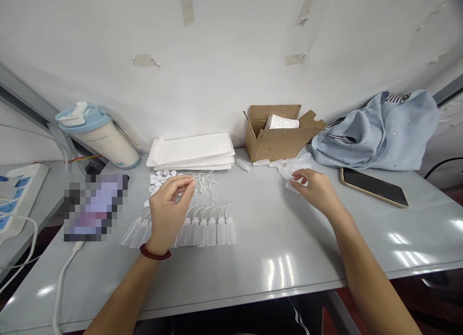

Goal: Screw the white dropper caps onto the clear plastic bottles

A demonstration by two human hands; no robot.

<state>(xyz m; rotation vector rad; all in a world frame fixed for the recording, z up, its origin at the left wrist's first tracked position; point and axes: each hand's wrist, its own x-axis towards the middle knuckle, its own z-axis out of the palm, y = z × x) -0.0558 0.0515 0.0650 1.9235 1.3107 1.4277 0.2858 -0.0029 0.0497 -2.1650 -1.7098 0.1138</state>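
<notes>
My left hand (168, 205) is above the table, thumb and forefinger pinched together; whatever may be between them is too small to make out. Beneath it, a row of small translucent plastic bottles (221, 231) lies side by side, several with thin curved white tips pointing away from me. Small white caps (156, 181) and loose curved white tips (207, 183) are piled just beyond that hand. Off to the right, my right hand (315, 188) has its fingers closed on a translucent bottle (292, 186), partly hidden by the fingers, beside more loose bottles (261, 163).
A stack of white paper sleeves (195, 149) and an open cardboard box (285, 144) with white cups stand by the wall. A tumbler (103, 137) and a charging phone (97, 204) are left; a blue cloth bag (398, 132) and another phone (374, 186) are right.
</notes>
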